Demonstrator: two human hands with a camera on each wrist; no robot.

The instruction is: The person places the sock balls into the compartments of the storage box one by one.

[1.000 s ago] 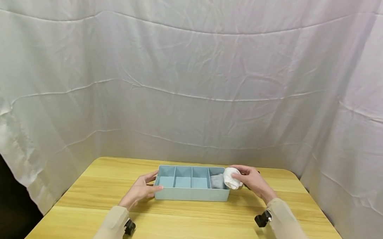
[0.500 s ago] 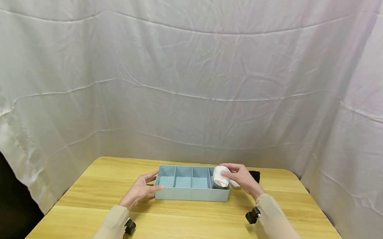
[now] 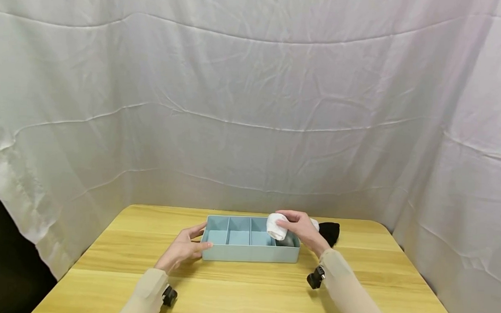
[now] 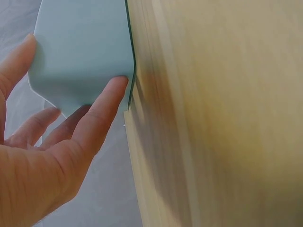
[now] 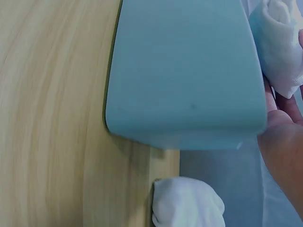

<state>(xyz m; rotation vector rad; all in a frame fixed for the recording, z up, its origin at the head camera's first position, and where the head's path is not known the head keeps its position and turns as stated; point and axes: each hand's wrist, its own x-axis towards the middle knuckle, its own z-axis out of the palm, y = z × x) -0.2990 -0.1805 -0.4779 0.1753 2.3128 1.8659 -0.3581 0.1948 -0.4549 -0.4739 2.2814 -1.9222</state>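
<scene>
A pale blue divided box (image 3: pixel 250 254) stands on the table, its row of several compartments running left to right. My left hand (image 3: pixel 183 250) rests against the box's left end, thumb on the front rim and the other fingers spread along the end. In the left wrist view its fairly straight fingers touch the box wall (image 4: pixel 85 42). My right hand (image 3: pixel 301 226) pinches a rolled white sock (image 3: pixel 277 226) above the compartment second from the right. A grey rolled bundle (image 3: pixel 287 241) lies in the rightmost compartment, partly shaded by the hand.
Behind my right hand a black cloth bundle (image 3: pixel 329 233) lies on the wooden table (image 3: pixel 246 290). Beside it is another white bundle (image 5: pixel 189 203), mostly hidden in the head view. A pale curtain (image 3: pixel 250 152) hangs around the table's back and sides.
My right hand has carried the white sock leftward, from the box's right end past the rightmost compartment. The black and white bundles behind it have come into view. My left hand has stayed put.
</scene>
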